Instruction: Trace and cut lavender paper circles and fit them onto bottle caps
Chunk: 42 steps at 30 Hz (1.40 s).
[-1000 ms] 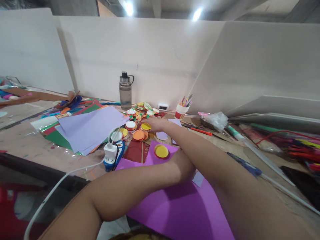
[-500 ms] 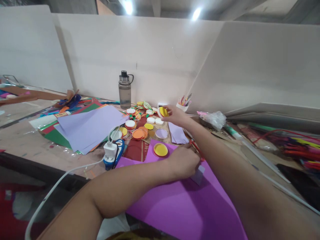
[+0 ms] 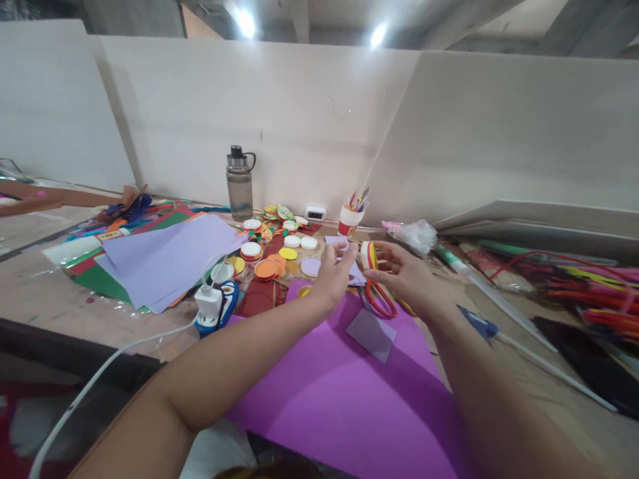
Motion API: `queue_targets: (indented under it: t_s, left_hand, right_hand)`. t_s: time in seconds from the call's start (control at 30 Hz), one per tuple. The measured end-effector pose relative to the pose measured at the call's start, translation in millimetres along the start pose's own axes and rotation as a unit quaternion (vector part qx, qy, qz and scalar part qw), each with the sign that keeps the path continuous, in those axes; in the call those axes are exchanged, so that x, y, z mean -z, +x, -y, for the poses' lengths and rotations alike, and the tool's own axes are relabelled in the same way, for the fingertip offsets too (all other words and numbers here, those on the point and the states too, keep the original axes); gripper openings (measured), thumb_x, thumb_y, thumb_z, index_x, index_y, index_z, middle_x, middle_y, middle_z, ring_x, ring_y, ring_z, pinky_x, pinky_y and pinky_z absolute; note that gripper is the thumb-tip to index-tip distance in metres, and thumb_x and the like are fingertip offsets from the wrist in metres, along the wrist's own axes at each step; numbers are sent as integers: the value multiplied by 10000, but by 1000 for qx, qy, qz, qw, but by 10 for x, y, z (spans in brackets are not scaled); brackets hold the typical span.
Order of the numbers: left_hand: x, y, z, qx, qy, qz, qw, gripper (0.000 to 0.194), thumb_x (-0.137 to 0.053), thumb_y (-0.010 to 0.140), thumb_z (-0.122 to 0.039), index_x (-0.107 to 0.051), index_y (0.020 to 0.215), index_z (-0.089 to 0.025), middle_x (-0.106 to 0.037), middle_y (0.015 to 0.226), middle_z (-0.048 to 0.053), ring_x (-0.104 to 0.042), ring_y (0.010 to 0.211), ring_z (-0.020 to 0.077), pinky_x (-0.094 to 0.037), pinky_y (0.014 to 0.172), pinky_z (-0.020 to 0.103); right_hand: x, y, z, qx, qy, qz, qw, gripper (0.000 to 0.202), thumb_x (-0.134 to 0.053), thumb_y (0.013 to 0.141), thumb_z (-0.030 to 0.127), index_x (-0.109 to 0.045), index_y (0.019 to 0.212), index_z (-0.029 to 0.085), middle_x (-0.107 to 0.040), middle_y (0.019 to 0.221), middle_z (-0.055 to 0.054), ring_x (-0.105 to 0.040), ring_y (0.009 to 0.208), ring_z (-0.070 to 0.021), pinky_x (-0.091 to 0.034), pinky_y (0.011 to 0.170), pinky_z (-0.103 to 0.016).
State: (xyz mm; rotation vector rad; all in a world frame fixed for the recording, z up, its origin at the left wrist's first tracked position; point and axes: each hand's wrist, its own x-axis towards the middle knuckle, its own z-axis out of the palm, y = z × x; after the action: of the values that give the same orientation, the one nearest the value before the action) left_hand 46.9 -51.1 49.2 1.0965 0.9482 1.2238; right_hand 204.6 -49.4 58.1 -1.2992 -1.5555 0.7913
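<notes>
My right hand (image 3: pixel 399 269) pinches a round disc (image 3: pixel 368 255), white on one side with a yellow face and a red edge, held on its side above the table. Close by on its left is my left hand (image 3: pixel 337 269), fingers apart and nothing seen in them. Beneath both hands lie red-handled scissors (image 3: pixel 383 301) and a large purple sheet (image 3: pixel 339 392). On that sheet rests a small lilac paper piece (image 3: pixel 372 334). A yellow disc (image 3: pixel 303 291) is mostly hidden behind my left wrist.
Behind the hands are orange discs (image 3: pixel 266 269), white discs (image 3: pixel 308 243), and a paper cup of pens (image 3: pixel 351 218). A water bottle (image 3: pixel 240 186) stands by the wall. To the left lie lilac sheets (image 3: pixel 170 256) and a power strip (image 3: pixel 217 309) with a white cable.
My right hand has brought the disc nearer and to the right. My left hand has risen from beside the scissors toward the disc, uncovering the scissors and the small lilac piece.
</notes>
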Motion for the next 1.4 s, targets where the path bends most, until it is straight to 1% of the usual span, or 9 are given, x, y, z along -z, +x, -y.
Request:
queue_targets:
  t_s: [0.1,0.2,0.4,0.57,0.8,1.03,1.17,1.3,1.4]
  left_hand:
    - [-13,25,49,31,-91,112,989,387,-490,953,-521,-537,1208,-233,-621,1074,60,-622,780,134,-508,655,254]
    - [-31,4,87,57,-133,154,977,389,-511,954,-490,-552,1238,-226,-632,1042,59,-611,706,115,-527,644,262]
    - [-20,0,51,71,-168,139,973,423,-573,943,-393,-504,1345,-285,-646,995,31,-590,658,93,-525,613,227]
    - [15,63,51,102,-180,127,970,263,-506,979,-400,-584,1148,-216,-670,889,30,-634,658,113,-495,595,223]
    - [55,172,21,157,-194,44,967,398,-355,1017,-459,-602,1045,-149,-704,819,85,-676,625,158,-492,559,247]
    - [162,272,-13,142,-96,0,985,401,-338,1012,-443,-569,1109,-129,-723,803,103,-694,559,179,-456,478,227]
    - [302,366,-100,67,2,-29,997,267,-380,994,-317,-554,1081,-134,-719,809,84,-684,530,151,-414,441,197]
    - [500,476,-212,-46,146,-25,988,189,-477,941,-271,-592,978,-125,-671,725,39,-637,451,118,-365,399,184]
    - [618,544,-218,-60,257,-8,964,189,-525,914,-283,-630,912,-126,-638,671,23,-598,401,111,-318,365,186]
  right_hand:
    - [-52,-36,-1,-1,-25,9,1000,635,-840,621,383,-639,1200,215,-721,993,-78,-701,858,-243,-596,754,-414]
    - [-78,-40,-7,10,-28,13,999,602,-843,622,352,-644,1175,223,-729,990,-77,-708,863,-245,-596,758,-413]
    - [-59,-38,-13,13,-2,26,1000,555,-805,659,360,-659,1183,248,-735,991,-71,-708,849,-244,-603,746,-405]
    - [-23,-29,-55,-11,50,65,997,445,-683,802,478,-659,1200,280,-729,1073,-56,-704,857,-223,-605,749,-389]
    - [-54,56,-148,-121,262,-2,957,308,-620,830,524,-639,938,235,-753,884,-69,-725,735,-243,-604,711,-412]
    - [-97,84,-147,-185,258,-43,947,269,-433,946,440,-573,984,213,-735,781,-72,-703,659,-228,-572,619,-369]
    - [-97,72,-182,-159,183,-59,968,218,-410,969,379,-572,963,232,-699,720,-41,-657,561,-186,-502,537,-300]
    - [-88,27,-142,-131,61,-17,989,247,-409,973,376,-599,944,221,-619,579,-12,-595,484,-171,-438,480,-273]
    - [-114,-29,-73,-111,-19,55,992,302,-401,976,349,-651,1012,184,-597,536,-1,-576,466,-158,-419,471,-257]
